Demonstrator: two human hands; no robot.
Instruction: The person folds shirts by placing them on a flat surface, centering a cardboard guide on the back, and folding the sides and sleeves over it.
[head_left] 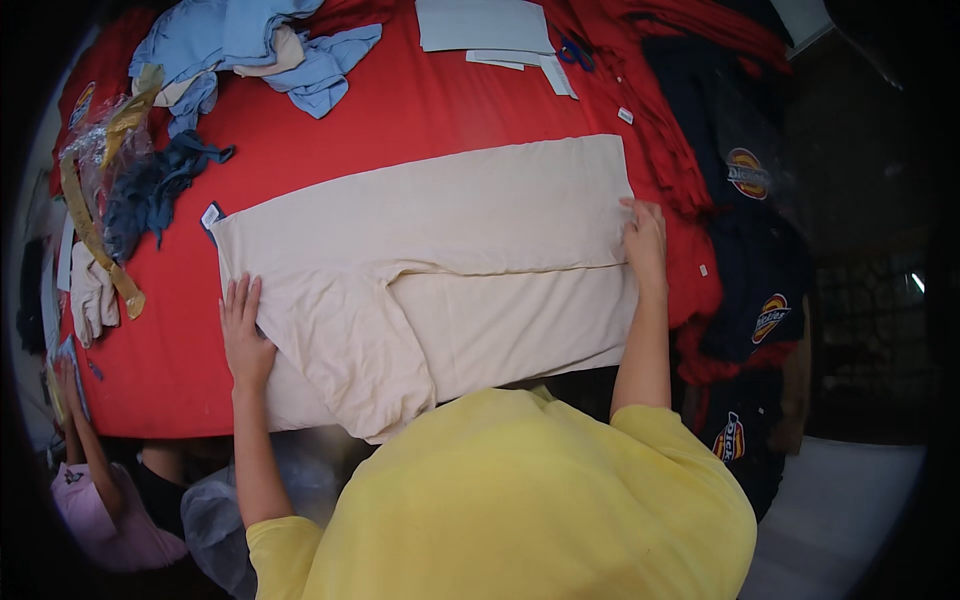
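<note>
A pair of cream trousers (480,215) lies flat across the red-covered table, its waist end to the left and its leg ends to the right. Cloth bunches in wrinkles around the crotch (355,340). My left hand (247,335) rests flat with fingers stretched out on the waist end. At the right edge, the fingers of my right hand (645,238) are bent and closed on the leg hem. A small white and dark blue label (211,215) sticks out at the far left corner of the trousers.
Light blue cloth (225,40) lies at the far left, above dark blue scraps (160,185) and clear plastic. Pale sheets (485,25) and blue-handled scissors (576,55) are at the back. Dark garments with patches (745,180) hang at the right. Another person in pink (110,510) is at lower left.
</note>
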